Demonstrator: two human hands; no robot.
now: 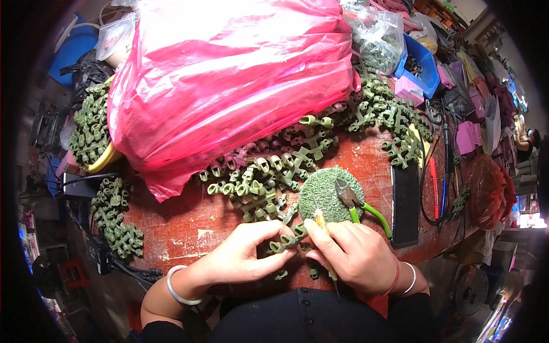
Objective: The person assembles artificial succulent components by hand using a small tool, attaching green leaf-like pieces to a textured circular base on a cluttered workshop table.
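Near the table's front edge, my left hand [247, 255] pinches a small cluster of green ring-shaped pieces [278, 246], which look like wax, between thumb and fingers. My right hand [359, 256] grips a thin tool with a yellow handle [322, 222], its pointed tip facing away from me. The right fingertips are close to the cluster, and whether they touch it I cannot tell. Just beyond the hands lies a round green textured pad [313, 191]. Green-handled cutting pliers [350, 197] rest on it. A few loose green bits [280, 275] lie below the hands.
A large pink plastic bag [229, 74] covers the far middle. Heaps of green ring clusters [117, 220] lie left, around the bag and far right. To the right are a black flat slab [405, 206], a red pen-like tool [433, 180], cables and a blue bin [420, 63].
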